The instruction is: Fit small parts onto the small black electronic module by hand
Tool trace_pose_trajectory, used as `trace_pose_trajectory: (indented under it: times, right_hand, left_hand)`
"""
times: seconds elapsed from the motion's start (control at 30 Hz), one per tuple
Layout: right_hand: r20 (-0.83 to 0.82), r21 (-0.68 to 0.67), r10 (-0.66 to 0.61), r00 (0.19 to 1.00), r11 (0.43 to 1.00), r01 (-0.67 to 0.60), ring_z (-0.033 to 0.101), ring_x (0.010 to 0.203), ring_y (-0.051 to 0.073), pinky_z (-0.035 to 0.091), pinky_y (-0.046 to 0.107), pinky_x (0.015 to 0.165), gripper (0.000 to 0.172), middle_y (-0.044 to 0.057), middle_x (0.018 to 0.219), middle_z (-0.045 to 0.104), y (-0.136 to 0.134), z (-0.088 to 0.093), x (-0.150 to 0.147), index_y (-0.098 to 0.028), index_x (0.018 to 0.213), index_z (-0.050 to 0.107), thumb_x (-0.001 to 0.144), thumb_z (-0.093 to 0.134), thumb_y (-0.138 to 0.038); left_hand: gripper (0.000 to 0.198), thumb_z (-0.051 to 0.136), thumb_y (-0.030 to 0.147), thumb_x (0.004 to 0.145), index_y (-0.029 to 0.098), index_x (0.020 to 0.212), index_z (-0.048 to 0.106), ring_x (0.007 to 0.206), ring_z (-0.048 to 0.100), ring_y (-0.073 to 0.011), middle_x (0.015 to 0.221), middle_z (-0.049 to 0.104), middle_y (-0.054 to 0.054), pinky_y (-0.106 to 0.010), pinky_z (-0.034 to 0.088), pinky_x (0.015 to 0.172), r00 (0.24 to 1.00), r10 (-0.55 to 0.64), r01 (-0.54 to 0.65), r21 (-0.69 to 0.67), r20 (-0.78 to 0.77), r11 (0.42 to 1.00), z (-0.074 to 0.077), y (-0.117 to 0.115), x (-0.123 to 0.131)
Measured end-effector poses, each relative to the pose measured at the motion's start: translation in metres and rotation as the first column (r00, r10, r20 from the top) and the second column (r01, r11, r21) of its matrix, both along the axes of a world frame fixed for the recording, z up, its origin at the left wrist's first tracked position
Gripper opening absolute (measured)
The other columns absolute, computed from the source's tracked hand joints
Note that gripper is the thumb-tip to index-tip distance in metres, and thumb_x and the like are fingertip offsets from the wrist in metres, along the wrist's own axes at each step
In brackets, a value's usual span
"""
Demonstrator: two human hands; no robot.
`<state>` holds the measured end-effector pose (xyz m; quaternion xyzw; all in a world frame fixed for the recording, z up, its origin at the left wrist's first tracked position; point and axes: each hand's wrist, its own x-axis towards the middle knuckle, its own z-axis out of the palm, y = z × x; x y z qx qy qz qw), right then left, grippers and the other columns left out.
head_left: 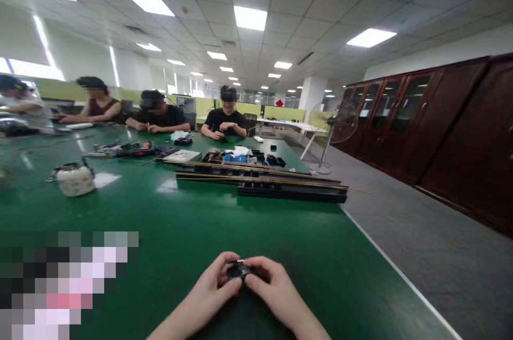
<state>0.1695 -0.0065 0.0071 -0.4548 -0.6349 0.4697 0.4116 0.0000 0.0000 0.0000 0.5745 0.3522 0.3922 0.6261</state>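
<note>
My left hand [214,285] and my right hand [269,286] meet low over the green table [192,222], close to its front edge. Both pinch one small black part [239,270] with a bit of metal on top, held between thumbs and fingertips. The fingers of both hands are curled round it, so most of the part is hidden.
Long black rails [280,186] lie across the table's far right. Beyond them sit small black parts and a blue-and-white packet [236,156]. A white kettle-like object [75,178] stands at the left. Several people sit at the far end. Dark wooden cabinets [441,126] line the right wall.
</note>
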Motion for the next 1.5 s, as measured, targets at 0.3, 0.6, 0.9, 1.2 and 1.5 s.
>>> trace_pose_trajectory:
  times: [0.3,0.6,0.9,1.2,1.5]
  right_hand:
    - [-0.027,0.016,-0.005,1.000,1.000,0.005,0.060,0.085,0.021,0.044,0.034,0.080,0.024,0.004,0.090,0.068,-0.003,-0.001,0.001,-0.020,0.092,0.065,0.070,0.064,-0.029]
    - [-0.073,0.069,-0.068,0.995,0.995,0.073,0.057,0.095,0.022,0.043,0.033,0.083,0.022,0.006,0.105,0.061,0.000,-0.004,-0.002,-0.021,0.088,0.067,0.070,0.065,-0.033]
    - [-0.324,-0.037,-0.285,0.902,0.957,0.288,0.062,0.091,0.022,0.046,0.035,0.084,0.037,0.007,0.095,0.068,0.012,-0.007,0.008,-0.018,0.094,0.063,0.066,0.067,-0.041]
    - [-0.316,-0.018,-0.443,0.839,0.887,0.461,0.059,0.100,0.023,0.043,0.038,0.091,0.039,0.009,0.104,0.066,0.013,0.001,0.019,-0.017,0.100,0.062,0.067,0.064,-0.039]
    - [-0.326,0.044,-0.547,0.771,0.806,0.590,0.060,0.095,0.022,0.047,0.035,0.085,0.042,0.008,0.099,0.064,0.016,0.001,0.028,-0.018,0.105,0.056,0.068,0.063,-0.037]
  left_hand:
    - [0.035,0.059,0.035,0.073,0.022,0.102,0.043,0.076,0.054,-0.0134,0.089,0.058,-0.001,-0.029,0.042,0.072,0.999,0.002,-0.003,0.017,0.041,1.000,-0.004,-0.001,0.000]
    - [0.037,0.062,0.036,0.071,0.023,0.100,0.044,0.081,0.056,-0.0153,0.093,0.059,-0.002,-0.028,0.043,0.072,0.999,0.027,-0.027,0.001,0.031,1.000,-0.004,-0.001,-0.001]
    - [0.036,0.061,0.036,0.071,0.023,0.100,0.043,0.075,0.053,-0.0134,0.091,0.058,-0.001,-0.028,0.042,0.071,0.999,0.033,-0.033,-0.003,0.027,0.999,0.000,-0.002,-0.002]
    - [0.039,0.059,0.037,0.073,0.022,0.105,0.041,0.073,0.054,-0.0141,0.100,0.057,-0.006,-0.031,0.041,0.074,1.000,0.024,-0.025,0.023,0.018,0.999,-0.005,0.000,-0.003]
    - [0.043,0.061,0.034,0.070,0.022,0.106,0.041,0.075,0.055,-0.0157,0.102,0.057,-0.007,-0.032,0.040,0.075,0.999,0.023,-0.023,-0.013,0.028,1.000,-0.004,0.000,-0.003]
